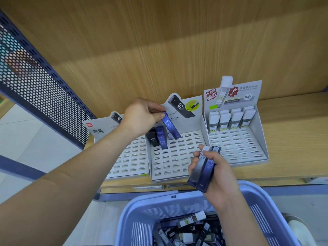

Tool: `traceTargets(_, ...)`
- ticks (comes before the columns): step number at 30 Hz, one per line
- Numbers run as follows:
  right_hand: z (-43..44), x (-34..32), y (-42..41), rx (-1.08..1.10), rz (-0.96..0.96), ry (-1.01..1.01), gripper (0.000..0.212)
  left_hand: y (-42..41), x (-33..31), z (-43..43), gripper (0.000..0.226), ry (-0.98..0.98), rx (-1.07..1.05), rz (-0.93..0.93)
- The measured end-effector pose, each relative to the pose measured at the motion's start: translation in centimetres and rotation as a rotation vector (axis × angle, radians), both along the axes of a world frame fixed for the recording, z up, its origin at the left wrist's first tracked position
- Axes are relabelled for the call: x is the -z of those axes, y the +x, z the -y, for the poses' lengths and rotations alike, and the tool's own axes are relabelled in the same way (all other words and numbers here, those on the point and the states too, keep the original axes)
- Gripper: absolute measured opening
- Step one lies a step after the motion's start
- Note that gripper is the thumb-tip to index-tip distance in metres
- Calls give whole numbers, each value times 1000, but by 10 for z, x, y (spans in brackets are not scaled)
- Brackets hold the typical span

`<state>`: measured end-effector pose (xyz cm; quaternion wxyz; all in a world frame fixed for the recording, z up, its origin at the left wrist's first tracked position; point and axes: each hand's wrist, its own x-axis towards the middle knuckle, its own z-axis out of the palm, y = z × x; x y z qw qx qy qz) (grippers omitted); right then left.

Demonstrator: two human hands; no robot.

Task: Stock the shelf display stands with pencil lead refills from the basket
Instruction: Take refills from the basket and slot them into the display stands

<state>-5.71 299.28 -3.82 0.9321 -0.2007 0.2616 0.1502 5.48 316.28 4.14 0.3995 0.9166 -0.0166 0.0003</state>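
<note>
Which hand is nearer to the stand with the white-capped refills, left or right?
The right hand: it hovers just in front of the front left corner of that stand, holding refills. The left hand is farther left, over the back of the middle stand.

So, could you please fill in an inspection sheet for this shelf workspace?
Surface: light wooden shelf carrying three white slotted cardboard display stands.
Job's things: dark HB 0.7 refill cases standing at the back of the middle stand; white-capped refill cases in back rows of the right stand; blue plastic basket holding loose refills.
Clutter: nothing seen.
Grips: left hand pinches a blue refill case over the middle stand; right hand holds a handful of cases.
Cables: nothing seen.
Surroundings: dark-blue perforated metal panel at left.
</note>
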Motion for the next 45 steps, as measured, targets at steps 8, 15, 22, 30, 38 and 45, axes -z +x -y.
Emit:
traceTargets(8,-1,5,2,-5,53,-78,15,-5,-2,1,13,233,106,66)
traceTargets(15,-6,7,-1,53,55,-104,26,-12,-4,-8,14,422,264,-9)
traceTargets(22,-7,7,-2,54,22,-200,24,-16,8,-10,19,566,328,-47)
traceTargets(30,-4,8,-3,16,52,-231,16,-15,9,-16,22,671,358,-37)
traceTargets(38,-8,6,-3,-1,33,-290,12,-21,24,-11,19,620,427,150)
traceTargets(45,-7,6,-2,-5,26,-274,11,-22,26,-12,17,675,423,165)
